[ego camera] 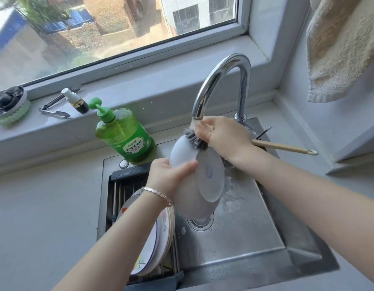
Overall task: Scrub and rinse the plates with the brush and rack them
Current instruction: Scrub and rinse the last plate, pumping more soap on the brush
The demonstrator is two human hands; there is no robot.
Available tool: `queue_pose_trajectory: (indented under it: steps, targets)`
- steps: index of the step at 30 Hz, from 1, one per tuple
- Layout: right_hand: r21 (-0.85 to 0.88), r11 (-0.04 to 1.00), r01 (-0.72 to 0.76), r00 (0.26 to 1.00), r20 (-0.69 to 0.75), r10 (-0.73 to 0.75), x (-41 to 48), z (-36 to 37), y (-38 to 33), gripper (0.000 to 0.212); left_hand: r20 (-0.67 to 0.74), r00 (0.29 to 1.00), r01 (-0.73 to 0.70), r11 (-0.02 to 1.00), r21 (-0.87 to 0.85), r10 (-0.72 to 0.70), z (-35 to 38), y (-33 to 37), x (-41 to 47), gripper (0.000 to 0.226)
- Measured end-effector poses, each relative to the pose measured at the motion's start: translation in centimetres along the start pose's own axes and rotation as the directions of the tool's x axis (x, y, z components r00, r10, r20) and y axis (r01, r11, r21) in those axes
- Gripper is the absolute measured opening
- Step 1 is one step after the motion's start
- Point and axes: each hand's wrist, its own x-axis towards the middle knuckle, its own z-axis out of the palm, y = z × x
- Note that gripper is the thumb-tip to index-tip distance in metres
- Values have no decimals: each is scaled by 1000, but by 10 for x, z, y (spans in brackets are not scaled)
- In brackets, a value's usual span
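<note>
My left hand [168,175] grips a white plate [209,179] by its rim, tilted on edge over the sink [245,238], its underside facing me. My right hand [221,136] holds the brush [197,140] near its dark bristle head, which presses on the plate's upper edge just under the faucet [221,80]. Water runs from the spout onto the brush and my fingers. The wooden handle [286,148] sticks out to the right behind my wrist. Several plates [158,244] stand in the drying rack [119,185] at the sink's left side, under my left forearm.
A green dish soap bottle [125,135] stands behind the sink's left corner. On the window sill lie tongs [54,110], a small spray bottle [76,101] and a round scrubber [10,106]. A beige towel [345,49] hangs at the upper right. Grey counter surrounds the sink.
</note>
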Motion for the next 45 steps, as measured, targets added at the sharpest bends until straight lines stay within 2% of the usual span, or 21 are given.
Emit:
queue_pose_trajectory:
  steps: [3,7,8,10,12,14,17,19,22,24,25,27,28,29,31,32,34,35,37,40,45]
  targets:
    - [9,993,-121,993,18,121,17,1,32,38,69,996,-66,982,174,55,-6,7,-6,21]
    - [45,926,-375,916,169,363,0,12,71,54,20,996,-88,988,129,86,-9,7,-8,22]
    - [133,863,-487,860,243,448,-8,12,75,55,5,994,-110,983,144,110,-8,6,-8,23]
    - [398,627,-669,740,428,519,-17,8,78,58,58,979,-202,942,269,194,-3,6,-10,33]
    - [574,406,-711,703,575,419,-18,-1,81,63,241,932,-360,758,544,269,9,5,-16,36]
    - [655,292,-697,716,606,346,-19,-6,79,65,404,870,-493,443,749,284,24,2,-20,37]
    - [678,224,-700,708,619,339,-30,-5,79,39,557,759,-610,69,789,337,41,-13,-24,30]
    - [667,182,-723,678,633,375,-38,1,84,19,640,688,-675,-24,738,342,45,-25,-30,36]
    - [684,180,-707,691,613,383,-46,14,96,19,639,681,-699,59,713,358,37,-42,-30,40]
    - [705,221,-674,726,574,379,-49,25,104,19,445,799,-561,235,794,404,23,-48,-24,65]
    - [713,233,-661,736,556,386,-50,29,107,19,312,867,-459,380,803,388,13,-49,-20,77]
    - [730,245,-638,753,526,396,-48,38,111,24,-28,960,-195,737,647,278,-5,-49,-9,74]
    - [744,226,-629,756,519,399,-49,41,110,26,-194,971,-27,865,500,143,-12,-46,-5,70]
    - [761,187,-622,758,525,387,-49,46,109,27,-265,963,123,945,304,-40,-16,-43,-1,66]
    - [780,102,-617,754,550,358,-49,56,102,14,-88,924,354,921,-164,-371,-21,-36,5,54]
    - [772,93,-628,747,565,349,-48,62,101,20,38,906,412,854,-319,-423,-23,-34,6,49]
    - [770,143,-621,754,539,374,-47,68,94,32,84,911,404,833,-378,-404,-23,-31,6,42]
    - [775,156,-612,760,522,387,-44,69,90,18,19,918,371,843,-389,-395,-22,-32,9,37]
    - [785,176,-594,780,508,366,-36,65,89,24,-45,927,310,830,-463,-371,-20,-34,12,27]
    - [781,343,-522,849,439,293,-25,45,77,10,-38,923,291,760,-582,-383,-15,-48,17,26]
    - [702,601,-382,921,346,180,-12,14,60,24,30,851,439,678,-590,-525,8,-63,8,23]
